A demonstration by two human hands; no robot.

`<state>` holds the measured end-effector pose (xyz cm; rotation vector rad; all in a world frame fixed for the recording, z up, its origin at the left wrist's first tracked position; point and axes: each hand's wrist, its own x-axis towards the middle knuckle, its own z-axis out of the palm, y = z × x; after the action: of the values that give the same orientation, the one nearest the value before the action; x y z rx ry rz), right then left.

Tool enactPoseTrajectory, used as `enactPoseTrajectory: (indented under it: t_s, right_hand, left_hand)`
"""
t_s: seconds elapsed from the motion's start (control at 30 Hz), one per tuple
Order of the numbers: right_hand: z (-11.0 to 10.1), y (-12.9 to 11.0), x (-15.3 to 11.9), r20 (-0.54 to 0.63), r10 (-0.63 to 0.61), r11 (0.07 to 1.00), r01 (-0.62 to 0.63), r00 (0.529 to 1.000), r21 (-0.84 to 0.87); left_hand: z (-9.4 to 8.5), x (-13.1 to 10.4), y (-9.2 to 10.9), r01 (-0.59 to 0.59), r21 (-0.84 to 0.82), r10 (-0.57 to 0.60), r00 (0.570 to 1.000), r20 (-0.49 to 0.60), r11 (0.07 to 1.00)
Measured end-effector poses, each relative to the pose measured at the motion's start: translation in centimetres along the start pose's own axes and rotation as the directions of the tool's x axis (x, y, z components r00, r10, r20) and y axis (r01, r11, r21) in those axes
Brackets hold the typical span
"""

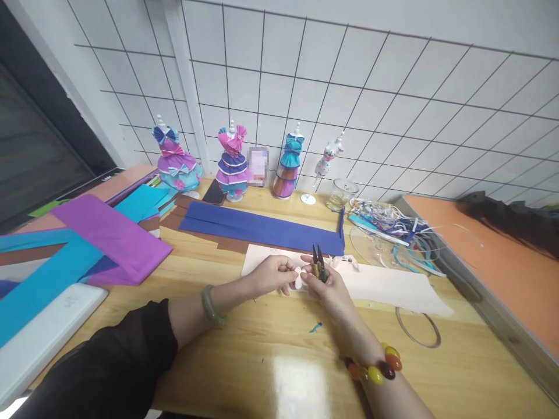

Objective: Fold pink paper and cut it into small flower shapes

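A small pale pink piece of folded material (pixel 299 279) is pinched between the fingertips of both hands. My left hand (pixel 276 273) grips it from the left, fingers closed. From the other side, the thumb and finger of my right hand (pixel 328 286) press on it. A pair of thread snips (pixel 318 262) with dark, pointed blades also sits in my right hand, blades pointing up and away. Under and behind the hands lies a long pale pink strip (pixel 393 288). A small crumpled pink piece (pixel 349 262) rests on the strip.
A dark blue strip (pixel 262 227) lies beyond the hands. Several small dress forms (pixel 233 169) stand along the tiled wall. Cut ribbons (pixel 388 224) and a clear cup (pixel 342 194) are at the back right. Purple fabric (pixel 113 238) and a white slab (pixel 52 337) are left.
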<state>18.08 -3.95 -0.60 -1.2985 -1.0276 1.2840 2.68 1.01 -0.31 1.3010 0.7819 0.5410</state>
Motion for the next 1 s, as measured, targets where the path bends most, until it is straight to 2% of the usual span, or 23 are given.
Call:
enactPoseTrajectory:
  t_s: [0.1, 0.3, 0.4, 0.57, 0.77, 1.0]
  right_hand:
    - [0.02, 0.01, -0.04, -0.009, 0.007, 0.999, -0.006, 1.0, 0.035]
    - [0.04, 0.05, 0.04, -0.074, 0.001, 0.995, 0.006, 0.997, 0.096]
    - [0.16, 0.13, 0.08, -0.11, -0.004, 0.996, 0.014, 0.994, 0.089]
    - [0.33, 0.25, -0.04, -0.115, -0.035, 0.999, 0.039, 0.993, 0.03]
    - [0.31, -0.07, -0.14, -0.105, 0.008, 1.0, -0.007, 0.994, 0.013]
    - [0.6, 0.05, -0.19, -0.13, -0.031, 1.0, 0.031, 0.991, -0.003]
  left_hand:
    - [-0.12, 0.08, -0.03, 0.023, -0.032, -0.024, 0.999, -0.021, 0.999]
    - [-0.29, 0.03, -0.03, 0.066, -0.279, -0.059, 0.998, 0.032, 0.958]
    - [0.0, -0.2, 0.12, 0.075, -0.236, -0.068, 0.997, 0.039, 0.969]
    - [0.18, -0.22, 0.16, 0.074, -0.172, -0.081, 0.996, -0.035, 0.982]
    - [-0.14, 0.01, 0.13, 0.092, -0.174, -0.097, 0.995, -0.018, 0.98]
    - [-0.08, 0.01, -0.22, 0.067, -0.144, -0.069, 0.998, -0.013, 0.987]
